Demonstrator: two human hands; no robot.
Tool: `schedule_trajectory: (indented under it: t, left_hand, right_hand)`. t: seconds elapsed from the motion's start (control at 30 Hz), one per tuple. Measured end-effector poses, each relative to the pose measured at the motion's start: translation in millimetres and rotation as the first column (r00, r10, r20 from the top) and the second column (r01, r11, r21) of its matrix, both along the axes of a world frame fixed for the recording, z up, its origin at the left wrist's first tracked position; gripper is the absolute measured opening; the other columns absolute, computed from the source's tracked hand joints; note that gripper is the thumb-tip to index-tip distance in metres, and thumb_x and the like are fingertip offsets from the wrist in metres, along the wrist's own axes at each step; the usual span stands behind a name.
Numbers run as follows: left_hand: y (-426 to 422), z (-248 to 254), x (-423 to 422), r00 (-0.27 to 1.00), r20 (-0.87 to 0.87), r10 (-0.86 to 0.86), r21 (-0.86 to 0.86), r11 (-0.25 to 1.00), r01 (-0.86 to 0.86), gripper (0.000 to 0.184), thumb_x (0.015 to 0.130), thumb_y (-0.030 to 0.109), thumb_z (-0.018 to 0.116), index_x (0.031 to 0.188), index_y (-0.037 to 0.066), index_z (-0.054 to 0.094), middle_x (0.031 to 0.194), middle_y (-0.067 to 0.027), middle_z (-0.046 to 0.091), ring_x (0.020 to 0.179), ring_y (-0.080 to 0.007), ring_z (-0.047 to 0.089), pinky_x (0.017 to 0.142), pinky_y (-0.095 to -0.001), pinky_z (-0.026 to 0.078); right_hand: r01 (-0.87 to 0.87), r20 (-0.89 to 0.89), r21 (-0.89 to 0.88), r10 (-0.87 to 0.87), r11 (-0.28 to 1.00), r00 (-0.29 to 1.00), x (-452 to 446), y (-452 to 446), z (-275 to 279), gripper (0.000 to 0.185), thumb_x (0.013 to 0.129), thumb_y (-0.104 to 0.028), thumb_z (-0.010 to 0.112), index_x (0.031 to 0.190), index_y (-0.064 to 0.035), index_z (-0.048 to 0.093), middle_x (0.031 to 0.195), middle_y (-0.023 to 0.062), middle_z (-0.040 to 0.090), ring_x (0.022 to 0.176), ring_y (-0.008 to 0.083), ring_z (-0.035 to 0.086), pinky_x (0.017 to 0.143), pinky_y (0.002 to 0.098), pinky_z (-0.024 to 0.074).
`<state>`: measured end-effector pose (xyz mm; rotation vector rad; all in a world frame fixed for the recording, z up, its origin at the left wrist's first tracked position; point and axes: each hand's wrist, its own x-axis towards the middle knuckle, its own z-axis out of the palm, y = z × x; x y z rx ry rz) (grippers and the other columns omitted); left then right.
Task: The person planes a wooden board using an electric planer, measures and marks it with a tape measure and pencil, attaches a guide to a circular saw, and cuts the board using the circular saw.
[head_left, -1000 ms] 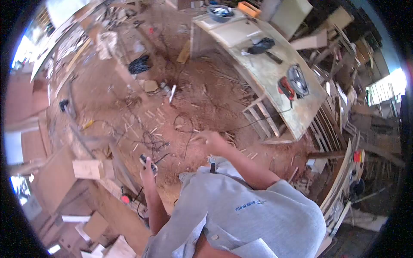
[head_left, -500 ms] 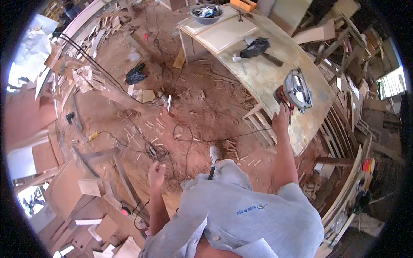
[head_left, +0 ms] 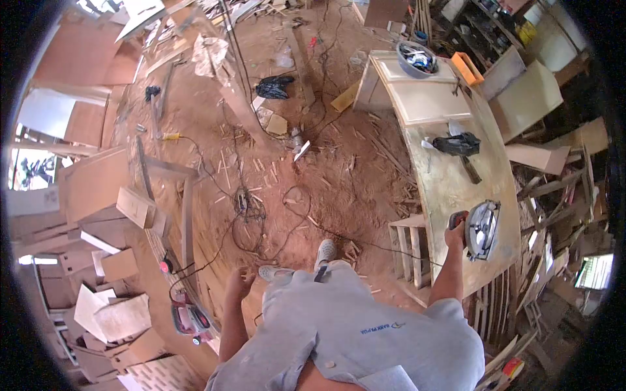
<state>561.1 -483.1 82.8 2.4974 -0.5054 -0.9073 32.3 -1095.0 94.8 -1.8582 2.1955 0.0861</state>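
Observation:
My right hand [head_left: 454, 236] is closed around the red and black rear handle of a circular saw [head_left: 481, 231]. The saw sits on the near part of a long, stained worktable [head_left: 447, 189], its shiny metal guard and base facing up toward me. My left hand [head_left: 241, 282] hangs low beside my body, fingers loosely curled and apart, with nothing visible in it. Farther along the tabletop lie a black plastic bag [head_left: 456, 143] and a flat dark piece [head_left: 470, 171], with a pale panel [head_left: 427, 103] beyond them.
A basin of small items [head_left: 417, 60] and an orange block [head_left: 467, 68] stand at the table's far end. Cords [head_left: 244, 205] and wood offcuts litter the dirt floor. A red and grey power tool [head_left: 189, 319] lies to my left, near stacked boards [head_left: 98, 186].
My view has turned right, so the surroundings sit differently in frame. My feet show more fully, and the power tool at left has come into view. My right hand stays on the saw.

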Motion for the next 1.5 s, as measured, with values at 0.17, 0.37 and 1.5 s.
schedule_trajectory:
  t: [0.17, 0.37, 1.5]
  left_hand:
    - [20.0, -9.3, -17.2, 0.998, -0.023, 0.063, 0.007, 0.998, -0.063, 0.055, 0.092, 0.030, 0.083, 0.130, -0.004, 0.065, 0.117, -0.0256, 0.075, 0.105, -0.0332, 0.076, 0.087, -0.0438, 0.062]
    - [10.6, -30.1, -10.5, 0.998, -0.045, -0.044, -0.078, 0.996, 0.041, 0.049, 0.094, 0.031, 0.080, 0.127, -0.002, 0.067, 0.111, -0.0205, 0.077, 0.100, -0.0314, 0.077, 0.087, -0.0422, 0.061]
    - [6.9, 65.5, 7.4, 0.918, -0.396, 0.024, -0.642, 0.707, -0.296, 0.063, 0.071, 0.024, 0.097, 0.118, 0.010, 0.057, 0.110, -0.0010, 0.065, 0.103, -0.0155, 0.063, 0.093, -0.0365, 0.052]
  right_hand:
    - [0.017, -0.075, -0.166, -0.029, 0.986, 0.997, 17.4, 1.9, -41.0, 0.083, 0.085, -0.021, 0.074, 0.157, 0.0001, 0.039, 0.164, 0.0276, 0.040, 0.156, 0.0412, 0.035, 0.129, 0.0452, 0.0249]
    - [-0.084, 0.011, -0.219, 0.088, 0.972, 0.996, 76.5, 80.5, 18.2, 0.073, 0.086, -0.027, 0.075, 0.150, -0.0014, 0.050, 0.148, 0.0284, 0.057, 0.144, 0.0399, 0.051, 0.121, 0.0470, 0.0378]
    - [-0.943, 0.813, 0.228, 0.581, -0.243, 0.047, 502.5, 401.4, 171.9, 0.057, 0.083, -0.024, 0.072, 0.137, -0.0066, 0.064, 0.114, 0.0273, 0.074, 0.108, 0.0457, 0.071, 0.094, 0.0493, 0.0562]
